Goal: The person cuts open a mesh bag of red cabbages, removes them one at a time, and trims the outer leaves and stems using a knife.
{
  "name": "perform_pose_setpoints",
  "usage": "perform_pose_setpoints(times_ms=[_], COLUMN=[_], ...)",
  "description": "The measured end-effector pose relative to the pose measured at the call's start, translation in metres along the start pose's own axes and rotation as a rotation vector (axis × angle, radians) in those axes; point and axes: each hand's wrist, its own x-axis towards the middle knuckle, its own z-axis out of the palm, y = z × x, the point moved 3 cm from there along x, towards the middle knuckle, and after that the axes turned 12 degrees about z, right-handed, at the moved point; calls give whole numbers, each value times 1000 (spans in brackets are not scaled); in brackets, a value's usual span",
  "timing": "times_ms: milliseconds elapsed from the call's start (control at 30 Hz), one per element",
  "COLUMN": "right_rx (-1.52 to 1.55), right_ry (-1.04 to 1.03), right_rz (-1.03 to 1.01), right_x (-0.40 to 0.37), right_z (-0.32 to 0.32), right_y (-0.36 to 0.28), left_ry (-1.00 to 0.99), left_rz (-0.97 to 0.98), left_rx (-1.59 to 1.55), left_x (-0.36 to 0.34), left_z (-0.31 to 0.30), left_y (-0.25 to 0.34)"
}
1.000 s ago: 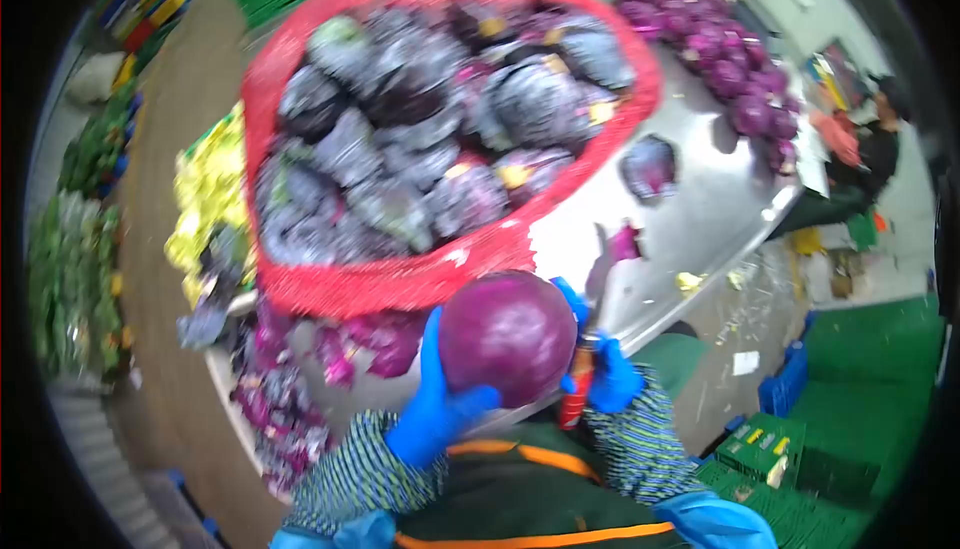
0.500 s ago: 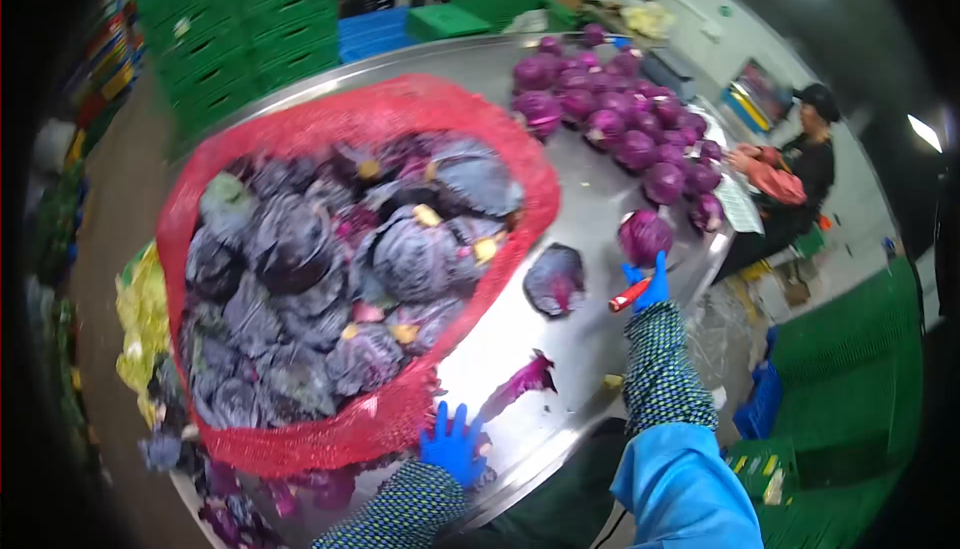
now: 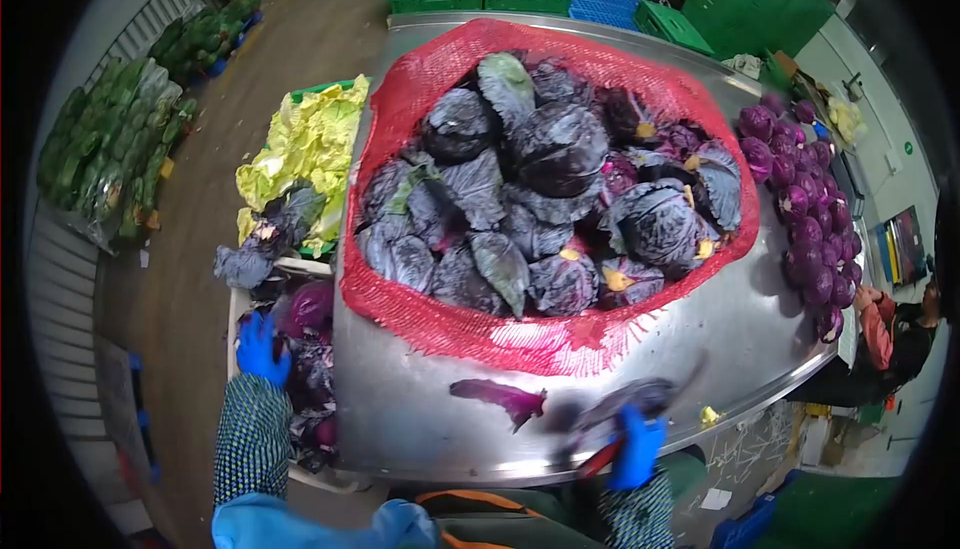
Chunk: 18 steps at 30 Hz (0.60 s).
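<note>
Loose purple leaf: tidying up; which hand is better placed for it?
Probably right: the right hand, gripping a knife, is beside the leaf on the table; the left hand is over the crate.

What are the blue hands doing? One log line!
left hand: open, over leaf crate | right hand: grips red handle, blurred, at table edge | net sack: cabbages, on table
</note>
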Motion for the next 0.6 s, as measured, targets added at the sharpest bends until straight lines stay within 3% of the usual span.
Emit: perform_pose_setpoints(times_ms=[33,67,133,200,233,267,300,333,367,400,433,467,533,600], right_rx=[-83,-105,-170,-282,-349,-454,-558,-660,-762,-849,-747,-790,-763,-798], right_ry=[49,-65,-210,-280,-316,-326,-331,-303,-273,-260,-223,-191,-207,-170], right_rz=[26,-38,-107,-228,-349,-425,-500,-608,-721,-623,-716,-676,-392,-342], right_x=[-15,-31,-35,-9,14,41,66,92,109,107,108,99,69,50], right_z=[25,56,98,125,140,159,172,175,177,171,156,141,120,119], right_y=[17,9,-34,-69,-78,-83,-78,-58,-46,-36,-10,5,21,20], left_ry=[138,371,584,423,482,275,303,318,321,-406,-711,120,157,210], left_rz=[-108,-158,-60,-35,127,315,618,793,849,726,796,839,690,534], left_rx=[-112,-327,-637,-874,-1044,-913,-901,-593,-435,-319,-162,-393,-507,-623], left_x=[16,41,102,146,160,166,173,177,168,157,133,102,81,74], left_z=[-4,1,-72,-147,-147,-153,-158,-145,-121,-97,-61,-58,-46,-44], left_y=[-19,-41,24,117,145,171,202,223,234,242,240,224,213,210])
